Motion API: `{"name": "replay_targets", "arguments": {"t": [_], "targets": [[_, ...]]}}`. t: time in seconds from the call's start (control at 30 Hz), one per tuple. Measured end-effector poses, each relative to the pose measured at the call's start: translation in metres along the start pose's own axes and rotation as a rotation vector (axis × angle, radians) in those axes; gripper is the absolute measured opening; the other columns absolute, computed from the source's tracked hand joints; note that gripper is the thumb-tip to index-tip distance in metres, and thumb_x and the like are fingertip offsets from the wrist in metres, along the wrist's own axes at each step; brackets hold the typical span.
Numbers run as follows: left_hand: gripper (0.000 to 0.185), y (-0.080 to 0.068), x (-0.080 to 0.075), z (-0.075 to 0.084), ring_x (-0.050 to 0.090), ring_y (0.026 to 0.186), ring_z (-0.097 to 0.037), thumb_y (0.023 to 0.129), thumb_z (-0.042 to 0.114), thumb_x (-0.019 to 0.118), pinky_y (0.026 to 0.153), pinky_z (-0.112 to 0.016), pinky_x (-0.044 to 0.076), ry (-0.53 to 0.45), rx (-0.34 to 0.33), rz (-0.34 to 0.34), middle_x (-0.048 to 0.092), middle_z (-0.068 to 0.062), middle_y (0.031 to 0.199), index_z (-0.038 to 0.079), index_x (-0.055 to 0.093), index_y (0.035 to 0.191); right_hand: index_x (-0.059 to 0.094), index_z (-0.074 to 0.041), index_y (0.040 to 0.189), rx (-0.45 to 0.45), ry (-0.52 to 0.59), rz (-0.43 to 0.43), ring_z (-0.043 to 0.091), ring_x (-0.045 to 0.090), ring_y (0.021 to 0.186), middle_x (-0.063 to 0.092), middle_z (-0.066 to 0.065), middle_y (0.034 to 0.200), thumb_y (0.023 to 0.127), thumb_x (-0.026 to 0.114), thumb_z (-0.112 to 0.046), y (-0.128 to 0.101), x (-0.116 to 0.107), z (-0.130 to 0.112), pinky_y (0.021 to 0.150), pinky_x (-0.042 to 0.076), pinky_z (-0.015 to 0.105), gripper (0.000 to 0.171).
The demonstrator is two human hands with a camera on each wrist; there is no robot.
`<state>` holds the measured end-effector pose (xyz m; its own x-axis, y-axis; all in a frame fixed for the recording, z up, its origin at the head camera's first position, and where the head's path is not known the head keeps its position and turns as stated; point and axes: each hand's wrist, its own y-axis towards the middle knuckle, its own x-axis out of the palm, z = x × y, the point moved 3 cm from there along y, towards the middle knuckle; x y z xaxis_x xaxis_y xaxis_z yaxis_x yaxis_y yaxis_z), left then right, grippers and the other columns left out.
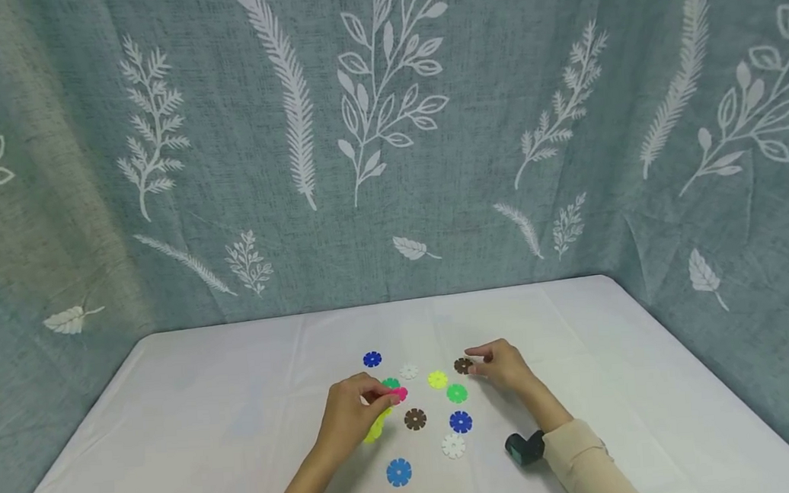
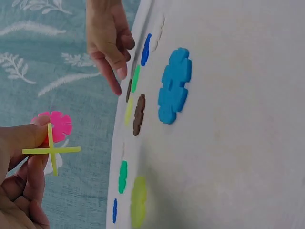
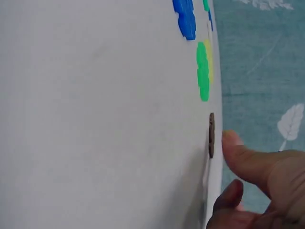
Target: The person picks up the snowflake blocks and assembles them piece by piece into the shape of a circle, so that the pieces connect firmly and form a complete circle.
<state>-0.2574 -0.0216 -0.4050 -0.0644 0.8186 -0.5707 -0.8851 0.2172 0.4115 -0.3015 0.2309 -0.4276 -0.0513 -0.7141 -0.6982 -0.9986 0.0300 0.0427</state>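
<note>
Item 1: pink disc [image 1: 401,393], notched rim, qty 1. Loc.: raised off the white table [image 1: 208,427], at fingertips of L hand [image 1: 351,414].

Item 2: yellow cross [image 2: 51,150], two thin pcs. crossing at mid. Loc.: same L hand, pinched betw. thumb & fingers, pink disc just beyond it in L wrist view.

Item 3: far brown disc [image 1: 462,365], qty 1. Loc.: flat on table, at R hand [image 1: 506,365], by its thumb tip. R hand: thumb & fingers spread apart, nothing gripped; whether thumb touches the rim, can't tell from these angles.

Handling (est.): all v. light, thin, prob. stiff plastic; smooth faces, so may slide on the cloth or slip from a loose pinch. Low breakage risk; slot teeth could bend if forced. Best hold: thumb + index on opp. rims, slots left free; flat discs prob. need a nail under the edge. For the cross, grip nr. one arm's end.

Adj. stock, on table betw. hands: near brown disc [image 1: 416,419], green disc [image 1: 457,393], yellow disc [image 1: 437,380]. Nearer the wearer: dk. blue disc [image 1: 460,422], white disc [image 1: 453,446], lt. blue disc [image 1: 399,472].
</note>
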Motion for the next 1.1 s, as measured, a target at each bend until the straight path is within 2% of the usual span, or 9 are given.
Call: {"name": "replay_targets", "arguments": {"t": [0.13, 0.3, 0.37, 0.47, 0.53, 0.67, 0.73, 0.87, 1.1], "targets": [[0.008, -0.001, 0.000, -0.004, 0.051, 0.061, -0.004, 0.069, 0.007, 0.078, 0.055, -0.017, 0.042, -0.002, -0.014, -0.003, 0.062, 0.006, 0.064, 0.009, 0.070, 0.068, 0.070, -0.006, 0.103, 0.040, -0.039, -0.015, 0.017, 0.046, 0.073, 0.060, 0.010, 0.084, 0.075, 0.072, -0.011, 0.007, 0.005, 0.004, 0.061, 0.038, 0.027, 0.029], [0.009, -0.001, -0.001, -0.006, 0.051, 0.060, -0.004, 0.069, 0.007, 0.078, 0.054, -0.017, 0.042, 0.001, -0.014, 0.011, 0.061, 0.006, 0.063, 0.009, 0.070, 0.067, 0.070, -0.005, 0.092, 0.012, -0.070, 0.015, 0.019, 0.056, 0.081, 0.065, 0.008, 0.088, 0.071, 0.075, -0.009, 0.008, 0.007, 0.002, 0.073, 0.045, 0.035, 0.022], [0.009, -0.001, -0.001, -0.006, 0.050, 0.060, -0.004, 0.068, 0.007, 0.078, 0.054, -0.017, 0.041, 0.006, -0.010, 0.019, 0.061, 0.006, 0.062, 0.010, 0.069, 0.066, 0.068, -0.004, 0.087, 0.008, -0.045, 0.023, 0.019, 0.058, 0.079, 0.066, 0.007, 0.085, 0.071, 0.074, -0.008, 0.008, 0.007, -0.001, 0.072, 0.046, 0.035, 0.018], [0.010, 0.000, 0.000, -0.006, 0.051, 0.061, -0.004, 0.069, 0.008, 0.078, 0.054, -0.017, 0.041, 0.024, 0.001, 0.027, 0.062, 0.006, 0.063, 0.011, 0.069, 0.066, 0.065, -0.002, 0.084, 0.030, 0.046, 0.011, 0.015, 0.057, 0.066, 0.065, 0.006, 0.073, 0.073, 0.072, -0.005, 0.005, 0.006, -0.007, 0.060, 0.046, 0.028, 0.012], [0.010, 0.001, 0.001, -0.005, 0.051, 0.061, -0.003, 0.069, 0.009, 0.078, 0.055, -0.017, 0.042, 0.025, 0.009, 0.028, 0.063, 0.006, 0.064, 0.012, 0.068, 0.067, 0.065, 0.001, 0.085, 0.070, 0.166, -0.045, 0.012, 0.058, 0.061, 0.065, 0.006, 0.070, 0.077, 0.069, -0.004, 0.002, 0.007, -0.014, 0.056, 0.048, 0.025, 0.010], [0.009, 0.002, 0.001, -0.001, 0.050, 0.062, -0.002, 0.070, 0.010, 0.077, 0.055, -0.017, 0.041, 0.026, 0.039, 0.045, 0.063, 0.007, 0.065, 0.012, 0.069, 0.068, 0.063, 0.004, 0.094, 0.122, 0.392, -0.218, 0.010, 0.063, 0.064, 0.067, 0.005, 0.075, 0.083, 0.065, -0.010, -0.009, 0.013, -0.033, 0.063, 0.053, 0.025, 0.018], [0.009, 0.002, 0.000, 0.002, 0.050, 0.062, -0.002, 0.070, 0.009, 0.077, 0.055, -0.017, 0.041, 0.023, 0.061, 0.057, 0.063, 0.007, 0.065, 0.012, 0.070, 0.068, 0.062, 0.005, 0.097, 0.117, 0.459, -0.295, 0.010, 0.063, 0.065, 0.067, 0.004, 0.077, 0.084, 0.064, -0.013, -0.015, 0.016, -0.043, 0.066, 0.053, 0.025, 0.023], [0.009, 0.002, 0.000, 0.007, 0.050, 0.062, -0.002, 0.070, 0.008, 0.077, 0.056, -0.017, 0.041, 0.015, 0.076, 0.062, 0.064, 0.007, 0.066, 0.012, 0.070, 0.067, 0.061, 0.005, 0.098, 0.084, 0.520, -0.365, 0.009, 0.063, 0.065, 0.066, 0.002, 0.075, 0.084, 0.064, -0.015, -0.026, 0.021, -0.058, 0.067, 0.052, 0.025, 0.025], [0.007, 0.001, -0.002, 0.011, 0.049, 0.061, 0.000, 0.071, 0.011, 0.077, 0.058, -0.018, 0.041, 0.012, 0.077, 0.051, 0.065, 0.007, 0.067, 0.013, 0.071, 0.068, 0.061, 0.006, 0.095, 0.097, 0.533, -0.347, 0.009, 0.062, 0.064, 0.066, 0.004, 0.075, 0.083, 0.065, -0.013, -0.033, 0.024, -0.068, 0.070, 0.054, 0.028, 0.022]]}}
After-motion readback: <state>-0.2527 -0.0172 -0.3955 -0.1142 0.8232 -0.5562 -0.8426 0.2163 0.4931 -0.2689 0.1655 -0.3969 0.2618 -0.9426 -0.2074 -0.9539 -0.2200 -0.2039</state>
